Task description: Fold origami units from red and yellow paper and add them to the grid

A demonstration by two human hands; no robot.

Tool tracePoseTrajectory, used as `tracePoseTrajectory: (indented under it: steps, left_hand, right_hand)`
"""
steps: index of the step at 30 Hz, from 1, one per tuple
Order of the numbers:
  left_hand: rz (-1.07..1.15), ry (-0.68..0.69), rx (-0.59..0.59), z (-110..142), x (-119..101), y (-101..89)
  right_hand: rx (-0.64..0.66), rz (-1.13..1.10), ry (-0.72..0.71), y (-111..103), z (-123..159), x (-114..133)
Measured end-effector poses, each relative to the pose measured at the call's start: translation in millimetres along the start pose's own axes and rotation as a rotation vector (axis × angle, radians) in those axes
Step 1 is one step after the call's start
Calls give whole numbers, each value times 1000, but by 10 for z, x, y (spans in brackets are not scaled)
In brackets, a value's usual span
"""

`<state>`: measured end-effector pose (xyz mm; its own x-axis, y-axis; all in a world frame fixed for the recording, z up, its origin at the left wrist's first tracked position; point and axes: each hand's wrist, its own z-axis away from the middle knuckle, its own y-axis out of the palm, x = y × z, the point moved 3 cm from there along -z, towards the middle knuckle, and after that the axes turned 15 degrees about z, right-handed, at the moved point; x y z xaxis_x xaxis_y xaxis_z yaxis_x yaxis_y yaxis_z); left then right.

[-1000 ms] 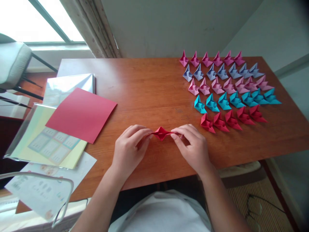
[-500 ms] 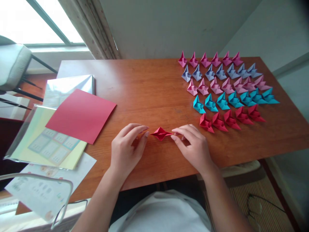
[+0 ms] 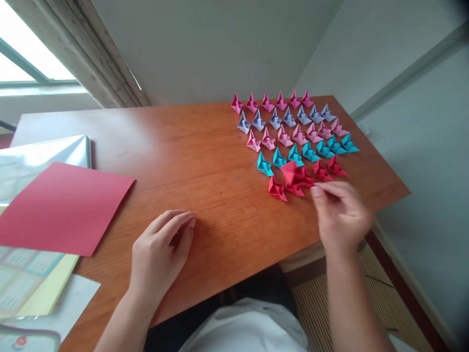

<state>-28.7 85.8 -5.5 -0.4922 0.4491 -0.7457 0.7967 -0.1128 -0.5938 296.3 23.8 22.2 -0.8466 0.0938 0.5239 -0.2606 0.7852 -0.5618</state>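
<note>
My right hand (image 3: 340,215) is smeared by motion at the table's right front. Its fingertips pinch a red folded paper piece (image 3: 294,174), which it holds over the red row (image 3: 324,171) of folded pieces. One red piece (image 3: 277,188) lies at that row's left end. Behind it lie rows of teal (image 3: 304,154), pink (image 3: 293,137), lilac (image 3: 282,119) and magenta (image 3: 271,102) folded pieces. Resting on the wooden table (image 3: 205,156), my left hand (image 3: 161,249) has loosely curled fingers and holds nothing.
A flat red paper sheet (image 3: 62,208) lies at the left on a yellow printed sheet (image 3: 32,283) and a shiny plastic sleeve (image 3: 44,154). A curtain (image 3: 84,58) and a window (image 3: 22,58) stand behind. The table's right edge drops to the floor.
My left hand let go of the red folded piece and stayed on the table. My right hand carried the piece to the right, over the red row. My view swung right.
</note>
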Motion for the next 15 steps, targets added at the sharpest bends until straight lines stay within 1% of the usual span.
tracePoseTrajectory:
  steps: [1,2,3,5,7,8,10,15]
  left_hand:
    - [-17,15,7,-1,1,9]
    - [-31,28,11,-3,3,16]
    - [-41,38,14,-4,7,22]
    - [-51,51,22,-7,14,32]
    - [-53,51,29,-12,18,37]
    - [-51,52,30,-15,17,37]
    - [-43,47,30,-21,10,36]
    - [-36,24,33,-36,-10,39]
  right_hand:
    - [-125,72,58,-111,-74,-261]
    - [-202,143,134,-202,-144,-542]
    - [-244,199,208,-276,-208,-824]
    - [-279,283,358,-380,-315,-1340]
    - [-268,328,421,-423,-398,-1705]
    - [-257,346,441,-427,-428,-1829]
    - [-241,381,472,-417,-469,-1978]
    - [-203,415,516,-351,-537,-2086]
